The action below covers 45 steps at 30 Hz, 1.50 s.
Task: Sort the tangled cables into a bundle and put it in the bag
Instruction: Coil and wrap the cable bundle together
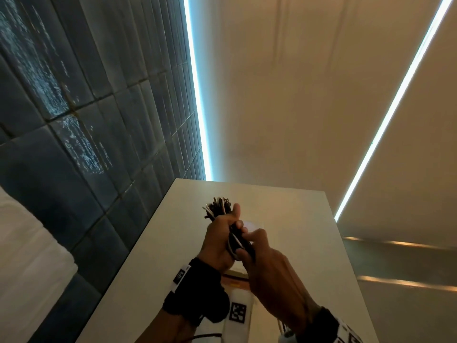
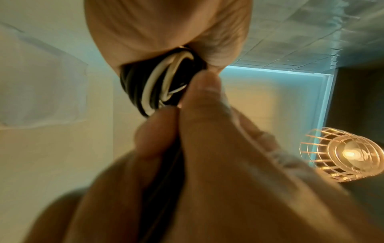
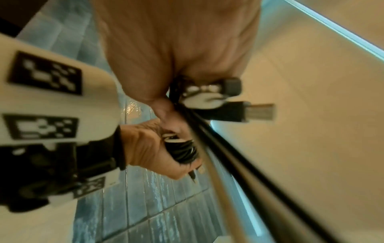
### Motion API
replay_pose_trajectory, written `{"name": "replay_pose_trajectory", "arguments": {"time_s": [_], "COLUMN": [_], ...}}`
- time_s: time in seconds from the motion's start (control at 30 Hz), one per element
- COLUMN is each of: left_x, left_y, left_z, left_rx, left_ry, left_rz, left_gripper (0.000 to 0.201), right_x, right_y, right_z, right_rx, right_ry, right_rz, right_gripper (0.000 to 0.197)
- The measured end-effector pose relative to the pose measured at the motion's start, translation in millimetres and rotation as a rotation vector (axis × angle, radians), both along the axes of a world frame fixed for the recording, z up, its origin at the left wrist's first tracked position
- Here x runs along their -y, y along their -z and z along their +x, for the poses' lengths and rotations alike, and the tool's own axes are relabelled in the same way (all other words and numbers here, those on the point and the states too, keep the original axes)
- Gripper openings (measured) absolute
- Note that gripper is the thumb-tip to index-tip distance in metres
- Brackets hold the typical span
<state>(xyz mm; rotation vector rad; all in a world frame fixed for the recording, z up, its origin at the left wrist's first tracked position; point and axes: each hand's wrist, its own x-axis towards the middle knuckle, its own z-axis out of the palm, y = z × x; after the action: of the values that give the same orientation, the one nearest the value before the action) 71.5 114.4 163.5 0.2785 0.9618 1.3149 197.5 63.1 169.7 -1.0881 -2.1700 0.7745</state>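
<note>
Black and white cables, gathered into one thick bundle, sit upright in your left hand, whose fingers are curled tightly round the middle of it, thumb raised along the far side. Cut or plugged ends fan out just above those fingers. Your right hand is directly below and touching the bundle, its fingertips pinching a loop of the lower coil (the left wrist view shows white strands crossing black ones right at that pinch). In the right wrist view a black plug with a metal tip pokes out just beyond your right fingers, and long strands run from them back past the camera.

The step looks to be winding or tucking the loose tails into the bundle. To do it well, keep the left grip firm so the coil cannot spring apart, and feed each tail round with the right fingers in the same direction, snug but not kinked. Mind the stiff plug: lay it flat along the bundle so it will not snag.

Both hands are raised above the pale counter. Something clear and flat lies on it beneath your wrists; whether that is the bag cannot be told.
</note>
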Motion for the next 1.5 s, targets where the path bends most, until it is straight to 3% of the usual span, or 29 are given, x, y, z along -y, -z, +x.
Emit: {"name": "replay_pose_trajectory", "arguments": {"time_s": [0.1,0.2,0.3,0.33,0.43,0.5,0.6,0.7,0.9,1.03,1.17,1.33,1.43,1.5], "left_x": [-0.2,-1.7,-1.8,-0.9,3.9,8.1,14.8,15.9,23.4,23.8,31.3,44.3,48.3,50.6], "left_y": [-3.3,-5.2,-7.9,-8.7,-10.6,-10.0,-7.0,-3.8,-6.4,-11.5,-11.4,-5.6,-2.5,-0.9], "left_z": [-1.1,-5.1,-16.6,-19.7,-15.5,-3.1,11.1,5.9,-11.9,-25.3,-35.2,-32.7,-27.8,-23.6], "left_rx": [-0.025,-0.030,-0.021,-0.018,-0.015,-0.022,-0.086,-0.169,0.085,0.148,0.115,-0.142,-0.263,-0.332], "left_ry": [-0.067,-0.152,-0.178,-0.181,-0.150,-0.119,-0.073,-0.074,-0.002,0.064,0.217,0.464,0.519,0.557], "left_rz": [0.022,0.040,0.100,0.133,0.214,0.240,0.247,0.249,0.085,0.083,0.136,0.177,0.212,0.206], "left_gripper": [0.029,0.031,0.036,0.037,0.034,0.031,0.031,0.031,0.027,0.026,0.028,0.024,0.022,0.017], "right_x": [8.0,13.4,11.0,7.8,-6.2,-13.3,-16.9,-11.4,7.8,10.2,0.3,-30.1,-49.1,-58.8], "right_y": [3.4,26.5,51.1,53.7,47.4,32.3,14.7,15.6,37.8,50.3,48.3,30.3,8.4,-8.2], "right_z": [4.3,25.2,58.2,66.0,74.0,59.1,30.5,22.1,15.9,28.8,42.0,58.6,62.8,61.1], "right_rx": [-0.218,-0.366,-0.282,-0.257,-0.473,-0.520,-0.423,-0.469,-0.707,-0.658,-0.611,-0.400,-0.265,-0.143], "right_ry": [-0.004,-0.081,-0.192,-0.186,-0.049,-0.063,-0.152,-0.255,-0.449,-0.483,-0.394,-0.280,-0.316,-0.334], "right_rz": [-0.162,-0.394,-0.654,-0.656,-0.596,-0.596,-0.698,-0.829,-1.169,-1.362,-1.366,-1.204,-1.080,-0.983], "right_gripper": [0.011,0.027,0.048,0.053,0.070,0.078,0.060,0.039,0.040,0.045,0.038,0.044,0.022,0.022]}}
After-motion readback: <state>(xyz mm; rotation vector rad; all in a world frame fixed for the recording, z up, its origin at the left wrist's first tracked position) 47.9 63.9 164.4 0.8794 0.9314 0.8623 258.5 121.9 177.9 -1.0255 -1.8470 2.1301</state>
